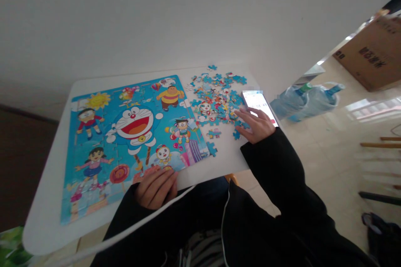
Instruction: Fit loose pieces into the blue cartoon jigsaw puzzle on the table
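The right hand [257, 125] lies flat, fingers [242, 113] spread wide and holding nothing, on the loose puzzle pieces [216, 96] at the surface's [46, 200] 2 o'clock corner; the pile runs toward 10 o'clock from the fingertips. A lit phone [259, 104] sits just beyond at 12 o'clock. The left hand [156, 187], fingers curled shut and empty, rests on the puzzle board's [125, 133] near edge.

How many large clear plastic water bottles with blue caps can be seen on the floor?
2. Both lie on the tiled floor right of the white table: one large clear plastic water bottle nearer the table, the other beside it. More may be hidden behind them.
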`<state>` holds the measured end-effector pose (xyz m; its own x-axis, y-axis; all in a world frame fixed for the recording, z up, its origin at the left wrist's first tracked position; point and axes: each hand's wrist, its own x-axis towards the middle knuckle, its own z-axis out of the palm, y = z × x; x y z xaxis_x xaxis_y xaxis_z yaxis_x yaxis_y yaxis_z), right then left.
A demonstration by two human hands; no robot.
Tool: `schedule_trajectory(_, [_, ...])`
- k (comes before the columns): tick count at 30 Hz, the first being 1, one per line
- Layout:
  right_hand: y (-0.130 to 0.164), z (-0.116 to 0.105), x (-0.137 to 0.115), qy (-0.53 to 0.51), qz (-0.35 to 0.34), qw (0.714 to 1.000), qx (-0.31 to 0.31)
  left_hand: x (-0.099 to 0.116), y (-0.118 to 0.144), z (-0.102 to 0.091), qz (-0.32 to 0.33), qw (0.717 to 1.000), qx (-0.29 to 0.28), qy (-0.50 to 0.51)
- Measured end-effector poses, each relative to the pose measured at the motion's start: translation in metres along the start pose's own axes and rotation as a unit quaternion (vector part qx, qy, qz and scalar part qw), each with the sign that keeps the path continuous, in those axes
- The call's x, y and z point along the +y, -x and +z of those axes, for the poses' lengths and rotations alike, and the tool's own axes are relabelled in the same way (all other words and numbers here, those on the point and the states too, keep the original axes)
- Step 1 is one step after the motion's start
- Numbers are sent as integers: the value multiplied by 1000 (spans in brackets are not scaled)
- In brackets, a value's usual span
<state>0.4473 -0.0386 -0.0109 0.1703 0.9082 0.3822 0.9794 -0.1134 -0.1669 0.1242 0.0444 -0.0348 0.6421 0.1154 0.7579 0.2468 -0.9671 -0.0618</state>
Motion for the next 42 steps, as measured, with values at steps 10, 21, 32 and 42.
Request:
schedule_trajectory(10, [-10, 11, -2, -19, 14, 1000, -8, 5, -12, 6, 5, 1000, 0, 0])
schedule_trajectory(21, [-10, 12, -5, 17, -22, 1000, -11, 13, -10, 7, -45, 999, -24, -6])
schedule_trajectory(32, [-4, 4, -14, -13, -30, 999, 28, 13, -10, 6, -34, 999, -20, -1])
schedule_trajectory(42, [-3, -2, -16, -41, -80, 996, 11, 13, 4, 9, -39, 999, -27, 15])
